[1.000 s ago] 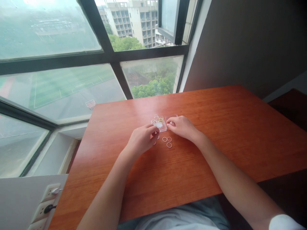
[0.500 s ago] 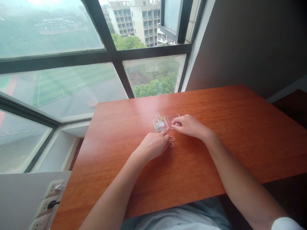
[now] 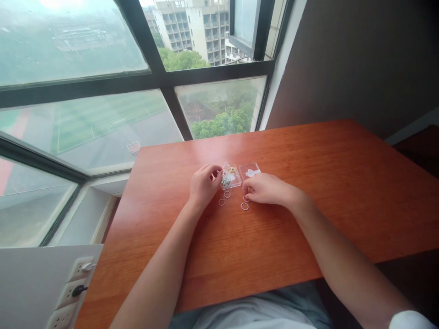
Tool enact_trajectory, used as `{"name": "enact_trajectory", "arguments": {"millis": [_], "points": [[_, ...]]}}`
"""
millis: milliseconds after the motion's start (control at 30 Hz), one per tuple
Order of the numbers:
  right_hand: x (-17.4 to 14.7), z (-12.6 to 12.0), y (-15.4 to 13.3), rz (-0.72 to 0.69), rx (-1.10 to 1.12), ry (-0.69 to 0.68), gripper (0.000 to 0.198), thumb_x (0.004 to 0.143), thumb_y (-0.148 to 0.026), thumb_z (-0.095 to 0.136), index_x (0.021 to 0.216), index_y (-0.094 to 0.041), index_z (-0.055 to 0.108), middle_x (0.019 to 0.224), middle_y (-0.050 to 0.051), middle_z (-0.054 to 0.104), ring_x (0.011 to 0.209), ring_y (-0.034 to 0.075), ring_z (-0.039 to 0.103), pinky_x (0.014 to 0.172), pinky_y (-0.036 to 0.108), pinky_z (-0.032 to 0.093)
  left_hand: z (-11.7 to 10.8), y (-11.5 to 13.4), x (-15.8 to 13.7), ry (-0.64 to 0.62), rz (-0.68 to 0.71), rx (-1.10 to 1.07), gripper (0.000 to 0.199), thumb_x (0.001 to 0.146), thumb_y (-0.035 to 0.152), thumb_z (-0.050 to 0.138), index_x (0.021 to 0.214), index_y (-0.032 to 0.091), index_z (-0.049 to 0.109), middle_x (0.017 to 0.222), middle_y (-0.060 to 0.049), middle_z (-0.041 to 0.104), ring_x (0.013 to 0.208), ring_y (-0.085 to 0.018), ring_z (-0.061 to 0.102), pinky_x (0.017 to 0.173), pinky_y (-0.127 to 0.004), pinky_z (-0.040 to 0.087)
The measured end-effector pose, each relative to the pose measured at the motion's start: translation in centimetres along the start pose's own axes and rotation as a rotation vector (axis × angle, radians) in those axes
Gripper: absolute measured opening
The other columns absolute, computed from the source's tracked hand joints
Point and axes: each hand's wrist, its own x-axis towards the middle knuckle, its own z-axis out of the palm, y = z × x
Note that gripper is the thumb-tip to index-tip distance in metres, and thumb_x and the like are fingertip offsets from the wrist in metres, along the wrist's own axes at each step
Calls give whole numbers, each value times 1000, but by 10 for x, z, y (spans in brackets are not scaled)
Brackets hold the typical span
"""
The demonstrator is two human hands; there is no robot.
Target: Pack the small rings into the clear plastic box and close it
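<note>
A small clear plastic box (image 3: 236, 185) stands on the table with its lid (image 3: 254, 166) folded out to the right. Gold rings (image 3: 232, 170) and grey-green rings (image 3: 226, 182) lie in separate compartments. My left hand (image 3: 205, 183) is at the box's left side, its thumb and fingers closed together over the left compartment; anything between them is too small to make out. In front of the lid, my right hand (image 3: 265, 188) pinches a pale ring (image 3: 246, 198) at the table surface. Below that lies another pale ring (image 3: 244, 206). Two more rings, one nearer (image 3: 222, 202) and one farther (image 3: 227, 194), lie front left of the box.
The reddish-brown wooden table (image 3: 329, 192) reaches to a dark-framed window (image 3: 219, 75) at the back and left. A grey wall (image 3: 343, 59) rises at the right. Wall sockets (image 3: 70, 292) with plugs sit low at the left.
My left hand has moved up and left from the rings to the box's left side, uncovering two rings. My right hand has come down from the lid to the pale rings.
</note>
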Motion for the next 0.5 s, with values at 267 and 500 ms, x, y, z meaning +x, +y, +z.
{"name": "enact_trajectory", "arguments": {"millis": [267, 500], "points": [[1, 5, -7, 27, -117, 27, 11, 76, -24, 60, 73, -23, 70, 79, 5, 70, 69, 18, 61, 53, 26, 32, -13, -1, -1, 18, -37, -83, 17, 85, 29, 54, 83, 18, 67, 71, -1, 66, 62, -12, 56, 60, -23, 43], [2, 2, -1, 21, -64, 168, 12, 79, -26, 58, 77, -25, 69, 79, 1, 71, 71, 16, 60, 56, 25, 30, -24, 0, -7, -71, -37, -106, 16, 84, 26, 54, 83, 17, 68, 65, 1, 62, 57, -10, 52, 56, -22, 40]]}}
